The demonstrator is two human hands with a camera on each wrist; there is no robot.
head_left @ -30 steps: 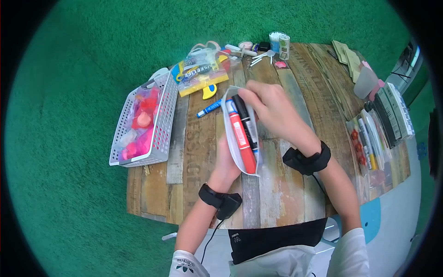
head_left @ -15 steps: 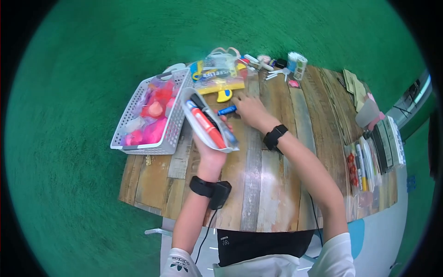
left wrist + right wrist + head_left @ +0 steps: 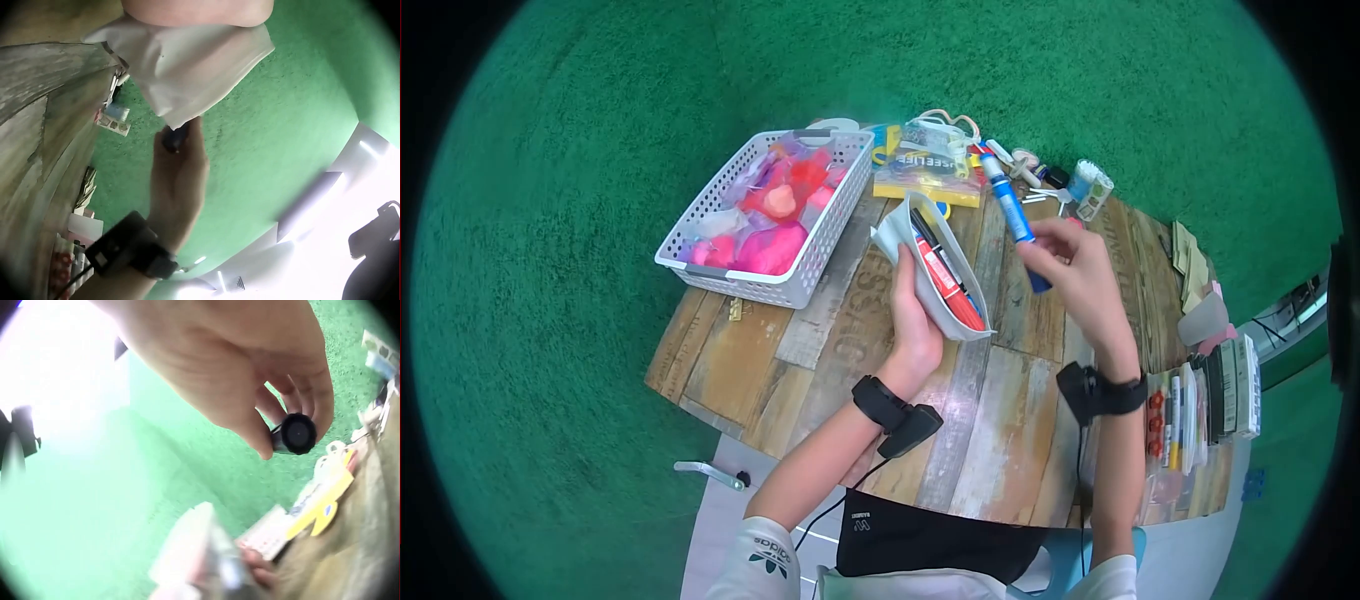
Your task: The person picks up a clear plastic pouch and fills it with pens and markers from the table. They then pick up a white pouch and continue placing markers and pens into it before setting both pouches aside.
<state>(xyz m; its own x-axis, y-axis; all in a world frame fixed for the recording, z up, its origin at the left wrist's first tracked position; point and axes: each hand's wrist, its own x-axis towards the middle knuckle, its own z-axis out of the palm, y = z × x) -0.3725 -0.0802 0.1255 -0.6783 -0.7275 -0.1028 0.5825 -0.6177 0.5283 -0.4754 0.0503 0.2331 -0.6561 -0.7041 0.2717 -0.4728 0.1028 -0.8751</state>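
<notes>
My left hand [image 3: 915,335] holds a pale pouch [image 3: 889,238] from beneath and the side, its mouth open towards the head camera. Inside it lie a red marker [image 3: 948,284] and a black marker [image 3: 926,230], with a bit of blue beside them. To the right of the pouch, my right hand [image 3: 1088,285] pinches a blue marker [image 3: 1007,200] between thumb and fingers, raised over the table and tilted. The right wrist view shows the dark round end [image 3: 299,433] of that marker. From the left wrist, the pouch hides most of its contents.
A white basket [image 3: 800,288] of pink and red packets stands at the left. Behind the pouch lies a yellow-edged zip bag [image 3: 930,170]. Cotton swab tubs [image 3: 1090,188] and small items sit along the far edge. Boxes [image 3: 1235,390] and packed pens line the table's right side.
My right hand has left the pouch's mouth, picked the blue marker up from the table and lifted it to the right. The pouch has shifted and turned in my left hand.
</notes>
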